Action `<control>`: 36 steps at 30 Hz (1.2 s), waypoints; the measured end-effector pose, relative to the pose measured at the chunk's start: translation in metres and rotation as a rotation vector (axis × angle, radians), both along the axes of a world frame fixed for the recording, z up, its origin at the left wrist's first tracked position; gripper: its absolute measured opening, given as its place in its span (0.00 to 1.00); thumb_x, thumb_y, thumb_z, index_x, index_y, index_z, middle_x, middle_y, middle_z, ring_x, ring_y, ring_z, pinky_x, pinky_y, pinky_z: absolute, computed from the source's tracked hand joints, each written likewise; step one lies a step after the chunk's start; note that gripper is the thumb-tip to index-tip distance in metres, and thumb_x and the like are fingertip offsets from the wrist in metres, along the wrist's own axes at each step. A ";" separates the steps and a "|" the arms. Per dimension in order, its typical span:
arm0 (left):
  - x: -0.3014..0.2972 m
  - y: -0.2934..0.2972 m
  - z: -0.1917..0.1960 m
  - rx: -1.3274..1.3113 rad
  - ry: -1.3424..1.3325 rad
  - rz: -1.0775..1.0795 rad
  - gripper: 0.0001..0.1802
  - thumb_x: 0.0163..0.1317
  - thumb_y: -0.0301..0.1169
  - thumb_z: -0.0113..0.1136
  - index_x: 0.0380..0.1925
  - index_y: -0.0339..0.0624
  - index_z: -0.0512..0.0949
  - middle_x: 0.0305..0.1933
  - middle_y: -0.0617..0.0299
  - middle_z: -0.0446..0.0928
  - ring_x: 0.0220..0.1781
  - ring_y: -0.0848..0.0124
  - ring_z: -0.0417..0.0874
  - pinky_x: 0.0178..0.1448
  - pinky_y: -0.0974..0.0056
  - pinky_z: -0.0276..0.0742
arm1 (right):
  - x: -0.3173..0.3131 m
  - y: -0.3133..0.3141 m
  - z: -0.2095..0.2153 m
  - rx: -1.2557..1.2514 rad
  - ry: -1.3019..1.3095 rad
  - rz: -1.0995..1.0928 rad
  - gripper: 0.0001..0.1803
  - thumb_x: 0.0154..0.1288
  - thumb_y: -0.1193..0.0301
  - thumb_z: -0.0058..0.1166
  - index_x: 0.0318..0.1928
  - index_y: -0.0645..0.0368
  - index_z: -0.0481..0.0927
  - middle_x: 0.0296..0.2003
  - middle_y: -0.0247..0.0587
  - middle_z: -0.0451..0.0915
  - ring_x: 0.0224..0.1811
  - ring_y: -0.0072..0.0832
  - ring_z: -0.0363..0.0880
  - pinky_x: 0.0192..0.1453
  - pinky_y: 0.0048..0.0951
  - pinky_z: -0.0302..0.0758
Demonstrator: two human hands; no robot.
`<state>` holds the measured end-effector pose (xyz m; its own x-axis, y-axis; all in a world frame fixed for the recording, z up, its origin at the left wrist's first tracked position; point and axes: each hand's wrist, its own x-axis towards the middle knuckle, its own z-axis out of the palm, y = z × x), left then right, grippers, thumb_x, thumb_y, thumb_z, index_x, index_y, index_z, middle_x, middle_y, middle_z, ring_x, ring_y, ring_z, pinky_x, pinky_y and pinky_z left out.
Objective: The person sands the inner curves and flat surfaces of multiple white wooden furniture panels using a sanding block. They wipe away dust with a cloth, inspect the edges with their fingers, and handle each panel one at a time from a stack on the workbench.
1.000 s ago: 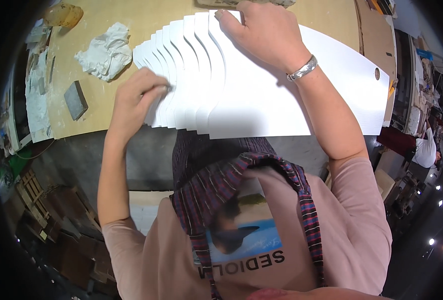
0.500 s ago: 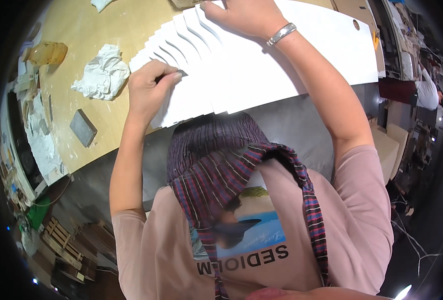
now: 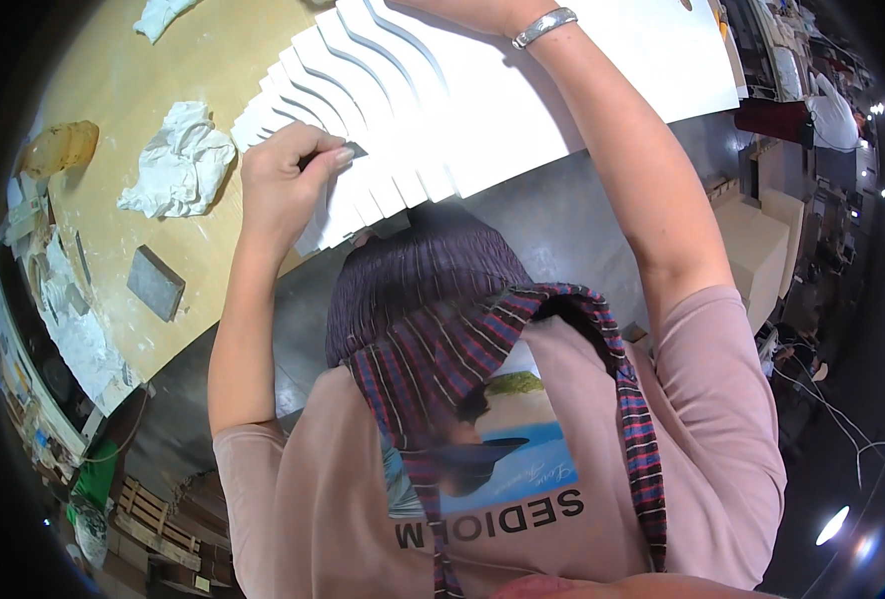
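- The left hand's grip is closed, pinching a small dark thing over the white boards.
- The right hand is at the boards' far side; its fingers are cut off, so I cannot tell its grip.
- The boards lie fanned out on the worktop.
- A crumpled white cloth lies near them.

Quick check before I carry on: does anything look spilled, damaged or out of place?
No clear damage shows. Slightly untidy: a crumpled white wad lies loose left of the fanned white sheets, and pale smudges mark the table around the dark block. Whether those are dust or a dried spill, I can't tell.
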<state>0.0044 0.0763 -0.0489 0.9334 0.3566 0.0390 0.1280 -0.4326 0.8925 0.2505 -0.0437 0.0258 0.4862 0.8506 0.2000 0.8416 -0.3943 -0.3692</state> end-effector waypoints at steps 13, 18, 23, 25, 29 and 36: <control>-0.012 0.002 -0.001 -0.026 -0.008 -0.080 0.04 0.55 0.22 0.69 0.30 0.33 0.85 0.27 0.57 0.81 0.30 0.68 0.82 0.36 0.67 0.75 | 0.005 0.003 -0.004 -0.073 -0.045 -0.021 0.28 0.60 0.48 0.53 0.33 0.64 0.88 0.30 0.63 0.84 0.37 0.54 0.86 0.47 0.48 0.81; 0.014 0.010 -0.004 0.268 -0.293 0.110 0.06 0.53 0.21 0.70 0.32 0.35 0.84 0.29 0.56 0.79 0.32 0.62 0.81 0.36 0.63 0.75 | 0.004 0.008 -0.002 -0.141 -0.027 -0.060 0.29 0.60 0.47 0.53 0.33 0.64 0.88 0.31 0.63 0.84 0.37 0.55 0.86 0.47 0.48 0.81; 0.003 0.008 -0.005 0.423 -0.383 -0.057 0.09 0.44 0.21 0.73 0.26 0.40 0.81 0.25 0.59 0.74 0.29 0.61 0.76 0.33 0.60 0.71 | 0.005 0.004 -0.005 -0.072 -0.024 -0.048 0.30 0.60 0.47 0.53 0.32 0.65 0.88 0.30 0.64 0.84 0.36 0.55 0.86 0.46 0.48 0.81; 0.004 0.015 -0.003 0.473 -0.352 -0.092 0.09 0.44 0.21 0.73 0.26 0.40 0.81 0.25 0.60 0.74 0.30 0.62 0.76 0.33 0.60 0.70 | 0.004 0.005 -0.006 -0.053 -0.032 -0.040 0.30 0.60 0.47 0.53 0.32 0.66 0.88 0.29 0.64 0.83 0.36 0.55 0.86 0.46 0.48 0.81; 0.006 0.023 0.000 0.433 -0.353 -0.177 0.09 0.45 0.21 0.72 0.27 0.40 0.81 0.25 0.60 0.73 0.30 0.62 0.76 0.33 0.60 0.70 | 0.006 0.007 -0.003 -0.127 -0.024 -0.052 0.29 0.60 0.47 0.53 0.33 0.65 0.88 0.30 0.64 0.84 0.36 0.55 0.86 0.46 0.48 0.81; 0.016 0.015 0.008 0.403 -0.379 -0.213 0.09 0.44 0.22 0.71 0.24 0.39 0.79 0.24 0.61 0.72 0.29 0.62 0.74 0.32 0.61 0.69 | 0.005 0.006 -0.005 -0.023 -0.014 -0.026 0.28 0.60 0.48 0.53 0.34 0.63 0.88 0.30 0.62 0.84 0.36 0.55 0.85 0.45 0.48 0.81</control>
